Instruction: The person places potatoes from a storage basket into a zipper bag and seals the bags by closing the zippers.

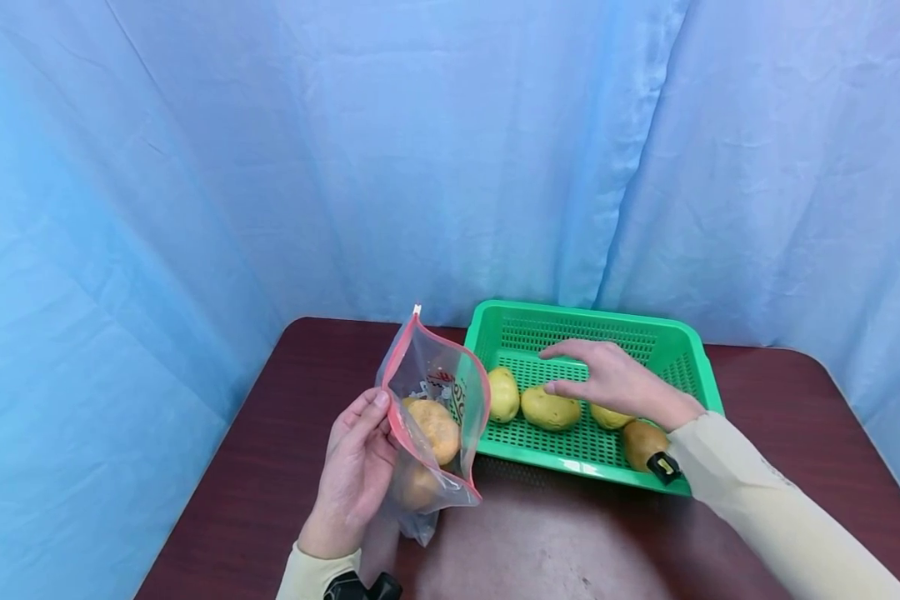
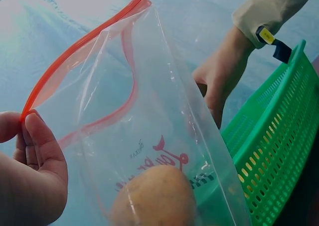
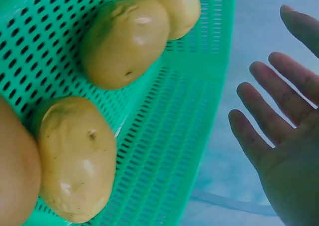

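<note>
A clear zip bag (image 1: 471,400) with a red-edged mouth stands gaping, potatoes (image 1: 435,429) showing inside it. At its left rim, the thumb and fingers of my left hand (image 1: 356,467) pinch the red zip edge. Several yellow potatoes (image 1: 551,408) and a browner one (image 1: 642,442) lie in a green plastic basket (image 1: 581,467). Over this basket hovers my right hand (image 1: 611,379), holding nothing, with its fingers spread in the right wrist view. Through the bag's film, the left wrist view shows one potato (image 2: 154,198) low down and part of the right hand behind.
The basket's perforated walls rise around the potatoes, right beside the bag. Both rest on a dark reddish-brown table (image 1: 300,400) with rounded corners. Blue curtains (image 1: 435,167) hang behind and at the left of the table.
</note>
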`<action>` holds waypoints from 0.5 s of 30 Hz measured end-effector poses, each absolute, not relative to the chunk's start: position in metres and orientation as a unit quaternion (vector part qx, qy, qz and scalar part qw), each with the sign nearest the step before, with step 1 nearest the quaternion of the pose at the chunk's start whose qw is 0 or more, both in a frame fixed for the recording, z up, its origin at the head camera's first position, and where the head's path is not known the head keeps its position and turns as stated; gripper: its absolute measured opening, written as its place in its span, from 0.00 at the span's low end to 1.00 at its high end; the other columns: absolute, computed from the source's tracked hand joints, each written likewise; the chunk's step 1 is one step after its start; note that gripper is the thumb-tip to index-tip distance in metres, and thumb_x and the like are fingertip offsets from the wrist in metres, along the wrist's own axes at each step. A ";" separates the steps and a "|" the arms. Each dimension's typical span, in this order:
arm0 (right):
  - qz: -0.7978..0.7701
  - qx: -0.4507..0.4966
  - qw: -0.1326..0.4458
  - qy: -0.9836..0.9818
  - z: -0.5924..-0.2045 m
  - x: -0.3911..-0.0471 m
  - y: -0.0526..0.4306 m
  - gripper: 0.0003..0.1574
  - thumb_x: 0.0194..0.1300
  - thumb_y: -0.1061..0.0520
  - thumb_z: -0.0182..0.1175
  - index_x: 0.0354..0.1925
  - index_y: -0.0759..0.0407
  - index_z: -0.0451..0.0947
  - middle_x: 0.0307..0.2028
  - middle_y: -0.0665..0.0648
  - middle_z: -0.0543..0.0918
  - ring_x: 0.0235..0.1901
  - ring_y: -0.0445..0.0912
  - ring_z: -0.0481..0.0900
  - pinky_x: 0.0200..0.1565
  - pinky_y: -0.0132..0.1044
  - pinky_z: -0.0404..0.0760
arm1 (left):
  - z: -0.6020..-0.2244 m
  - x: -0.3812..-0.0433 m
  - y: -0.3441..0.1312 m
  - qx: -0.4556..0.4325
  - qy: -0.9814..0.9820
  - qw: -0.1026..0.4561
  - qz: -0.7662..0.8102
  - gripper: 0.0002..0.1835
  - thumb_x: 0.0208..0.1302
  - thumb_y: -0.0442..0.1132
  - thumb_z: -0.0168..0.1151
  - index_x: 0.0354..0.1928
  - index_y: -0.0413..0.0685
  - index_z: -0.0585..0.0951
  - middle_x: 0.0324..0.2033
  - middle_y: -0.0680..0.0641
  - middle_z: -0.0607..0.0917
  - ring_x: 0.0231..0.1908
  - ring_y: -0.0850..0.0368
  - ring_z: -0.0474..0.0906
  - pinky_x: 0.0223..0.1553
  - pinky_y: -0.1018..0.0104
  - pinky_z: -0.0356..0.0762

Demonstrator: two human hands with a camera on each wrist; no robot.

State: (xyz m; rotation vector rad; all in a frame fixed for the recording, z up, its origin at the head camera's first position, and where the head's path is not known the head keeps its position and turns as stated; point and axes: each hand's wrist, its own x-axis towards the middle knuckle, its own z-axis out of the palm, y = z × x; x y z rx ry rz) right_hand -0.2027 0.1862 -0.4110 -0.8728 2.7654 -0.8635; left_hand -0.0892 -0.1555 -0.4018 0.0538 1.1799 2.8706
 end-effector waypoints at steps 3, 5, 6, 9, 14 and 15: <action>-0.276 -0.285 0.071 0.915 -0.416 -0.206 0.188 0.34 0.69 0.39 0.68 0.66 0.52 0.78 0.63 0.54 0.81 0.66 0.56 0.75 0.63 0.59 0.74 | -0.402 -0.089 -0.156 0.020 0.380 0.020 0.925 0.10 0.80 0.30 0.51 0.43 0.44 0.82 0.33 0.51 0.86 0.33 0.64 0.84 0.37 0.73 0.83; -0.271 -0.285 0.078 0.916 -0.419 -0.209 0.189 0.34 0.69 0.40 0.69 0.66 0.52 0.78 0.64 0.55 0.80 0.66 0.57 0.75 0.63 0.59 0.74 | -0.402 -0.089 -0.156 0.020 0.380 0.019 0.924 0.10 0.80 0.30 0.51 0.43 0.44 0.82 0.33 0.51 0.86 0.33 0.64 0.84 0.38 0.73 0.83; -0.269 -0.285 0.082 0.916 -0.420 -0.211 0.189 0.34 0.68 0.41 0.69 0.66 0.52 0.78 0.64 0.55 0.80 0.66 0.57 0.75 0.63 0.59 0.74 | -0.402 -0.089 -0.156 0.020 0.380 0.019 0.925 0.09 0.80 0.30 0.51 0.43 0.44 0.82 0.33 0.51 0.86 0.33 0.64 0.84 0.38 0.73 0.83; -0.266 -0.285 0.095 0.916 -0.425 -0.216 0.188 0.34 0.68 0.43 0.70 0.67 0.53 0.77 0.65 0.56 0.80 0.67 0.57 0.74 0.64 0.59 0.73 | -0.402 -0.089 -0.156 0.018 0.382 0.018 0.924 0.09 0.80 0.31 0.51 0.43 0.43 0.82 0.33 0.51 0.86 0.33 0.64 0.84 0.38 0.73 0.83; -0.261 -0.287 0.125 0.913 -0.432 -0.222 0.186 0.36 0.68 0.42 0.70 0.69 0.53 0.75 0.66 0.58 0.78 0.68 0.59 0.72 0.65 0.61 0.72 | -0.403 -0.090 -0.157 0.016 0.385 0.017 0.923 0.09 0.80 0.31 0.51 0.44 0.43 0.82 0.33 0.51 0.87 0.33 0.64 0.84 0.38 0.73 0.83; -0.260 -0.288 0.129 0.913 -0.435 -0.223 0.185 0.37 0.68 0.42 0.70 0.69 0.53 0.75 0.67 0.59 0.78 0.68 0.60 0.71 0.65 0.62 0.72 | -0.403 -0.090 -0.157 0.016 0.386 0.017 0.922 0.09 0.80 0.31 0.51 0.44 0.43 0.82 0.33 0.51 0.87 0.33 0.64 0.84 0.38 0.73 0.83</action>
